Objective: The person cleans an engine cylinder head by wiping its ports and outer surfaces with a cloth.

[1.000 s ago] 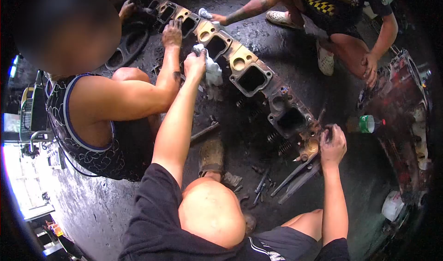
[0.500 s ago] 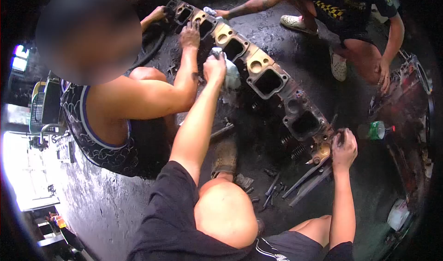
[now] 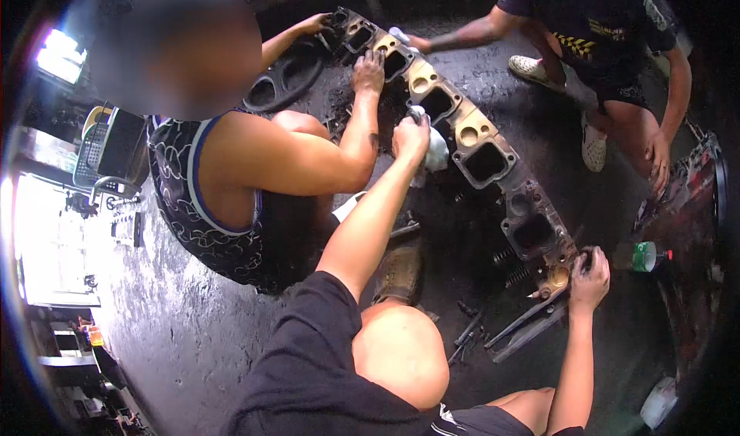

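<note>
A long metal engine part (image 3: 532, 238) with several squarish ports lies slanted across the middle, dark with grime at the near end and tan further along. My left hand (image 3: 412, 137) is closed on a white rag (image 3: 436, 151), holding it at the part's left edge. At the near end, my right hand (image 3: 590, 278) has its blackened fingers curled round the part's corner. A co-worker's hand (image 3: 369, 72) rests on the far section from the left. Another person's hand (image 3: 418, 43), with a pale cloth (image 3: 398, 34), touches the far section from the right.
Metal bars (image 3: 528, 324) and coil springs (image 3: 515, 276) lie beside and under the part. A green-labelled bottle (image 3: 644, 256) lies to the right. Black ring-shaped parts (image 3: 297, 74) are at the far left. Two people crouch close by, and the floor (image 3: 185, 343) looks dark and greasy.
The view has swung left, so everything sits further right in the picture. My hands keep about the same places on the engine part; the co-workers' hands remain at the far section.
</note>
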`<state>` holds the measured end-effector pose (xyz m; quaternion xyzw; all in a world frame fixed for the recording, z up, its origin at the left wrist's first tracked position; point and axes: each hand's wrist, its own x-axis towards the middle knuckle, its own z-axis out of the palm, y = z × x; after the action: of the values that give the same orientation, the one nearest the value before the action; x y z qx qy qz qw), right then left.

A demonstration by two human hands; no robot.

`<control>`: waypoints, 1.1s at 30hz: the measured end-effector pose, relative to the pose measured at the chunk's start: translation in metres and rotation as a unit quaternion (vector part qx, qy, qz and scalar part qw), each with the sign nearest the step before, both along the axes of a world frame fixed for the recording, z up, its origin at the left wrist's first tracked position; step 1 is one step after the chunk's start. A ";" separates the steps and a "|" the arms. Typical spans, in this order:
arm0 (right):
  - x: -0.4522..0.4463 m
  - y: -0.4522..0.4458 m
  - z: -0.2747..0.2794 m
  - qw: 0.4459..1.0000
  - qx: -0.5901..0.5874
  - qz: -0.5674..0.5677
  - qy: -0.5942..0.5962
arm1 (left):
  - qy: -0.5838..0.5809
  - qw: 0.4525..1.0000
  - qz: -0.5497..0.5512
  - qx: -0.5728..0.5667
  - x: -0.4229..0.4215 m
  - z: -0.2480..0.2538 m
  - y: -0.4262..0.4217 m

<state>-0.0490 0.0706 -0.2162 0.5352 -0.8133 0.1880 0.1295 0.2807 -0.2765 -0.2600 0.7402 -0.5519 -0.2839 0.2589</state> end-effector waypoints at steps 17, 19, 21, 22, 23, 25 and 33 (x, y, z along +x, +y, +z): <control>-0.007 0.006 -0.014 1.000 0.012 -0.010 0.023 | -0.024 0.999 0.020 -0.022 0.008 0.008 -0.019; -0.013 0.003 -0.022 0.998 -0.045 0.013 0.030 | -0.002 0.999 0.047 0.017 0.001 0.005 -0.009; -0.004 0.002 -0.004 1.000 -0.008 0.004 -0.001 | 0.008 0.999 0.022 0.033 -0.006 0.003 0.004; 0.001 -0.002 0.001 1.000 0.009 -0.001 -0.020 | 0.008 0.999 0.010 0.037 -0.005 0.004 -0.001; 0.002 -0.002 0.001 1.000 0.004 -0.004 -0.003 | 0.007 0.999 -0.002 0.043 0.000 0.005 -0.009; 0.001 -0.001 -0.001 1.000 -0.009 -0.005 0.018 | -0.010 0.999 -0.002 0.048 0.004 0.010 -0.020; 0.004 0.003 0.003 0.998 -0.045 0.009 0.036 | 0.030 0.999 -0.002 -0.011 -0.001 -0.022 -0.007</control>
<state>-0.0446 0.0732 -0.2132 0.5423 -0.7940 0.2062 0.1815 0.2798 -0.2834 -0.2820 0.7275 -0.5484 -0.3004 0.2825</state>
